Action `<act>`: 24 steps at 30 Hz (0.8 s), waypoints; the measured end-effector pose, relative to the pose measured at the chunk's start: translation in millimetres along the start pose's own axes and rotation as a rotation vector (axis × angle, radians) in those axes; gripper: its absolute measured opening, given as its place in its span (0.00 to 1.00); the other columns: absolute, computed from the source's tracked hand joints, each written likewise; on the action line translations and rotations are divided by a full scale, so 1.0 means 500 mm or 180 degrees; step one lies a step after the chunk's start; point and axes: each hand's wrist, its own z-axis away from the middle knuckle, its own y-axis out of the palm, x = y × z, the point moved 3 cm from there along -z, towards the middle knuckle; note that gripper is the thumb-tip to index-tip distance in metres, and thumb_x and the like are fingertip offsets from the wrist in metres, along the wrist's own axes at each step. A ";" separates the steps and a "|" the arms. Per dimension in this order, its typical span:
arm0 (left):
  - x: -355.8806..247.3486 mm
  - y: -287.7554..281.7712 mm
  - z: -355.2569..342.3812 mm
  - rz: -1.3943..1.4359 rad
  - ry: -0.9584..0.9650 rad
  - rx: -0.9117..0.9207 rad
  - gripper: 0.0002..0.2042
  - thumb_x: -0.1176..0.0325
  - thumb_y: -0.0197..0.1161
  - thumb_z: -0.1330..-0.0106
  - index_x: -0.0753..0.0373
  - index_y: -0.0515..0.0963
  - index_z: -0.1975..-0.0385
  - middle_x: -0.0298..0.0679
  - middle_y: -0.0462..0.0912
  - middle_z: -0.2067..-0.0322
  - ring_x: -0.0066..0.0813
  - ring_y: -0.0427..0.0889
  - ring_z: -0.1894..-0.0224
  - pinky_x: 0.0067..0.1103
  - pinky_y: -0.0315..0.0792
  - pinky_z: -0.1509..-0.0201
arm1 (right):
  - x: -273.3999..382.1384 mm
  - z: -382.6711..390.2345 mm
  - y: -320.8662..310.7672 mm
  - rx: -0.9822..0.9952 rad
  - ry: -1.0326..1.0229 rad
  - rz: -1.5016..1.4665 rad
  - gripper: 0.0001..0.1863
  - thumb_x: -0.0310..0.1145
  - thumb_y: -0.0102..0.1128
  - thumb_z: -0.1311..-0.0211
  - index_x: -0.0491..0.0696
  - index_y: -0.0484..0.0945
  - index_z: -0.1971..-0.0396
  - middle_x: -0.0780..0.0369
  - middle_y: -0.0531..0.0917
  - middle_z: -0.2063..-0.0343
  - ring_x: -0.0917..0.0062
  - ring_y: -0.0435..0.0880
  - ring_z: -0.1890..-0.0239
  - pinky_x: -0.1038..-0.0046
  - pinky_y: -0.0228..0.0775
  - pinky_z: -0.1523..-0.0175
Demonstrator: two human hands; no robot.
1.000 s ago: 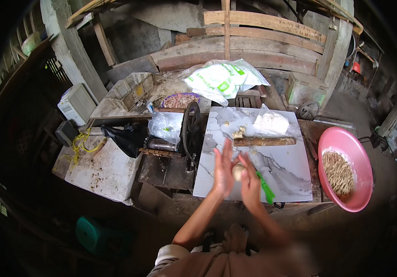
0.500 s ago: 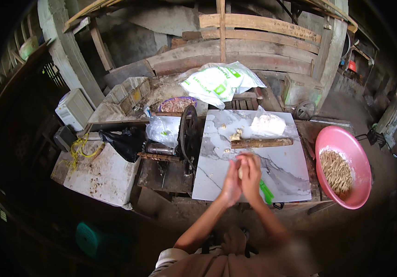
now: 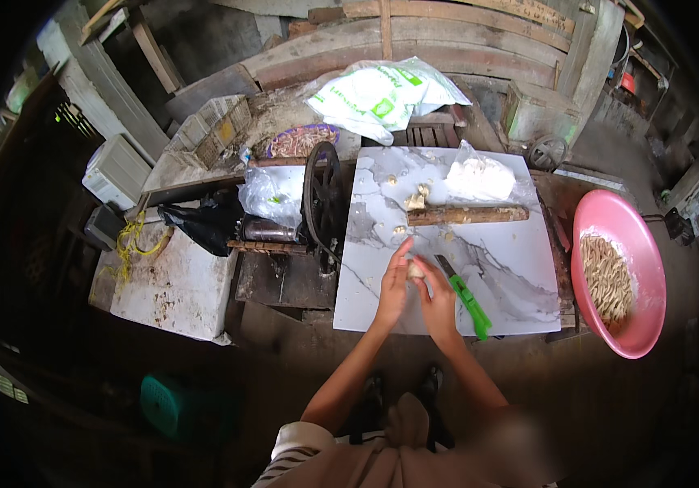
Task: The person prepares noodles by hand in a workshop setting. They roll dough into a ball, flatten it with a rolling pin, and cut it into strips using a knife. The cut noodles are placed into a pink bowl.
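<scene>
**Pale lump between my two hands, above the table**

I have the pale lump (image 3: 415, 271) between my hands, above the near part of the marble-patterned table (image 3: 520, 285). My right hand (image 3: 439, 305) grasps it with bent fingers; my left hand (image 3: 393, 289) stands alongside, fingers stretched, and I cannot tell whether it grips too. Just right of them lies a green-handled knife (image 3: 470, 305), its blade pointing away from me. Farther back I see a wooden rod (image 3: 471, 215), pale scraps (image 3: 417, 198) touching or close to it, and a bag of white powder (image 3: 480, 177). To the right, a pink basin (image 3: 648, 252) holds slender pale pieces (image 3: 607, 276).
</scene>
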 end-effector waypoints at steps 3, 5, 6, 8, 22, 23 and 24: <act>0.018 0.010 0.008 -0.1682 0.0071 0.0554 0.26 0.58 0.37 0.26 0.68 0.51 0.33 0.45 0.53 0.32 0.37 0.46 0.28 0.41 0.29 0.29 | -0.074 0.008 0.030 0.0115 -0.0450 0.1142 0.25 0.19 0.48 0.43 0.37 0.65 0.42 0.50 0.70 0.42 0.60 0.67 0.38 0.60 0.56 0.34; 0.027 0.009 0.021 -0.2480 0.0356 0.0488 0.27 0.57 0.38 0.26 0.67 0.49 0.33 0.45 0.51 0.31 0.38 0.42 0.28 0.45 0.27 0.30 | -0.094 0.021 0.041 0.0356 -0.0619 0.1588 0.26 0.21 0.46 0.42 0.34 0.63 0.41 0.50 0.66 0.39 0.60 0.61 0.34 0.56 0.45 0.29; 0.026 0.011 0.022 -0.2592 0.0380 0.0560 0.28 0.58 0.39 0.27 0.66 0.48 0.32 0.44 0.49 0.31 0.39 0.41 0.27 0.45 0.27 0.30 | -0.095 0.022 0.035 0.0420 -0.0643 0.1678 0.26 0.21 0.46 0.42 0.35 0.63 0.41 0.50 0.66 0.39 0.60 0.60 0.34 0.56 0.44 0.29; 0.021 0.014 0.026 -0.2808 0.0434 0.0716 0.29 0.58 0.39 0.27 0.64 0.45 0.31 0.43 0.46 0.30 0.40 0.39 0.27 0.45 0.26 0.30 | -0.098 0.024 0.009 0.0384 -0.0615 0.1714 0.25 0.21 0.47 0.42 0.37 0.65 0.42 0.52 0.67 0.40 0.60 0.61 0.35 0.56 0.47 0.31; 0.040 0.244 -0.003 -0.2832 0.1357 0.1449 0.21 0.76 0.54 0.37 0.64 0.68 0.42 0.38 0.64 0.37 0.41 0.57 0.32 0.43 0.47 0.30 | -0.168 0.042 -0.216 -0.0348 0.0431 0.1763 0.23 0.23 0.64 0.56 0.43 0.70 0.57 0.53 0.74 0.63 0.57 0.72 0.58 0.60 0.66 0.52; 0.052 0.265 -0.012 -0.2798 0.1364 0.1481 0.21 0.76 0.54 0.37 0.64 0.68 0.42 0.38 0.64 0.37 0.41 0.58 0.33 0.42 0.49 0.30 | -0.170 0.038 -0.249 -0.0430 0.0449 0.1693 0.23 0.23 0.64 0.57 0.43 0.71 0.57 0.53 0.74 0.63 0.57 0.72 0.58 0.60 0.66 0.52; 0.056 0.297 -0.024 -0.2705 0.1363 0.1553 0.21 0.76 0.54 0.37 0.64 0.68 0.42 0.38 0.64 0.37 0.41 0.58 0.33 0.42 0.49 0.30 | -0.176 0.031 -0.285 -0.0532 0.0466 0.1643 0.23 0.22 0.64 0.57 0.43 0.71 0.57 0.53 0.74 0.63 0.57 0.72 0.58 0.60 0.67 0.52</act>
